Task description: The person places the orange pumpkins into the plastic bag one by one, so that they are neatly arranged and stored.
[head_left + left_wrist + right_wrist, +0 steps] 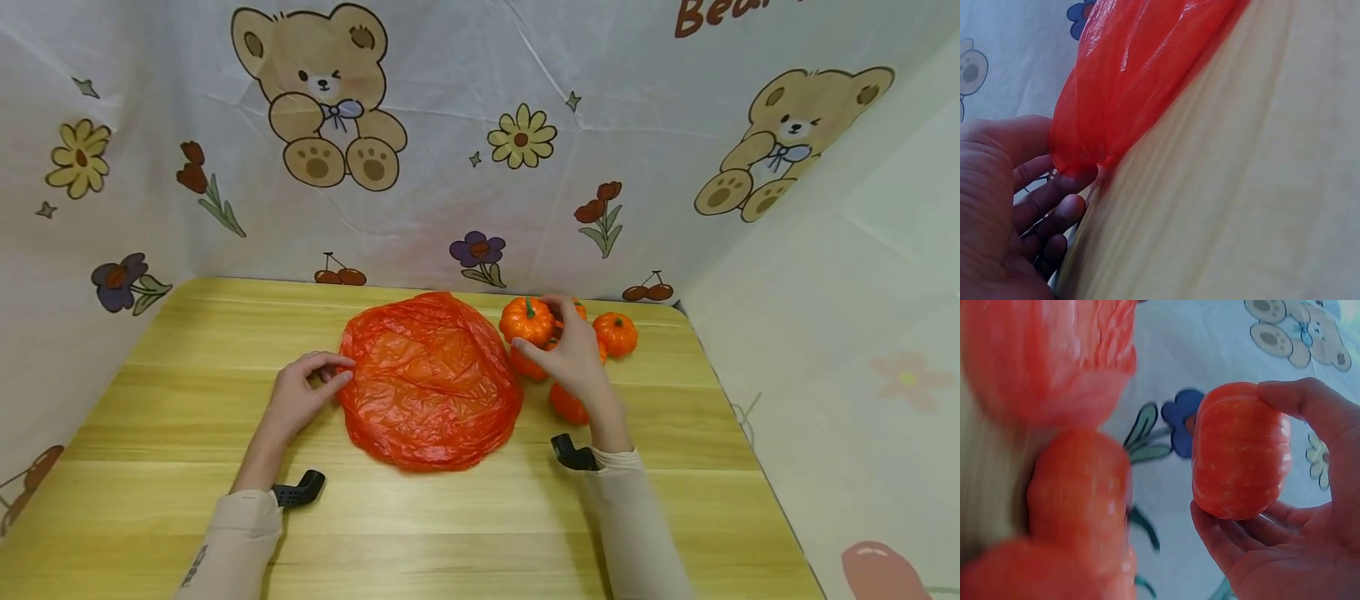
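A crumpled red plastic bag [427, 379] lies spread in a rounded shape on the table. At its left edge my left hand [302, 395] pinches the thin film; the left wrist view shows the bag's rim [1082, 140] between the fingers. My right hand [577, 357] grips a small orange toy pumpkin [527, 322] with a green stem, lifted just right of the bag. In the right wrist view, thumb and fingers hold that pumpkin [1241, 453] from opposite sides. Below and around the hand sit several more pumpkins, one [568, 404] near the wrist, partly hidden.
Another pumpkin [616, 335] sits at the back right, near the table's far edge. The wooden table [420, 533] meets a white cloth [442, 92] printed with bears and flowers behind it. A black wrist mount [573, 454] juts from each forearm.
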The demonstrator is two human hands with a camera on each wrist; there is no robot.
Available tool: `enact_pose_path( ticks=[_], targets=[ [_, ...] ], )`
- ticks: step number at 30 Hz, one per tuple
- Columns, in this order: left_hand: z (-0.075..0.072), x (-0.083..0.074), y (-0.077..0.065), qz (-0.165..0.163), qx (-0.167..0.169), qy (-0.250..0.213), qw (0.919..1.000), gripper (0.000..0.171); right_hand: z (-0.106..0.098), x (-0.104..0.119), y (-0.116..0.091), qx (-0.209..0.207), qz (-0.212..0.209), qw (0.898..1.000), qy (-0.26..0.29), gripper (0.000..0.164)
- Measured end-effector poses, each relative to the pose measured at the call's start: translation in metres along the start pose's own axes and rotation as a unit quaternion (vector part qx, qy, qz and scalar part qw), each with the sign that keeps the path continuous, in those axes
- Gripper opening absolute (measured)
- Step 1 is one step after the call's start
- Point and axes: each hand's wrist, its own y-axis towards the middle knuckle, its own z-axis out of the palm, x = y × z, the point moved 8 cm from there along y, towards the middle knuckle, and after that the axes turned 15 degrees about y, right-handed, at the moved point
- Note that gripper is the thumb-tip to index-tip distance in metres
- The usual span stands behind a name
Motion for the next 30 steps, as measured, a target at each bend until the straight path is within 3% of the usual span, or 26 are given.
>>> enact_pose_path(
  ticks=[13,30],
  targets=[
    [0.000,0.000,0.000,-0.004,0.001,0.008,1.0000,0.015,0.062,0.029,0.006,0.041,-0.041,0.998,0.028,0.074],
    [0.001,0.002,0.000,-0.008,0.004,0.005,1.0000,0.016,0.136,0.064,0.008,0.094,-0.046,0.993,0.054,0.073]
  ],
)
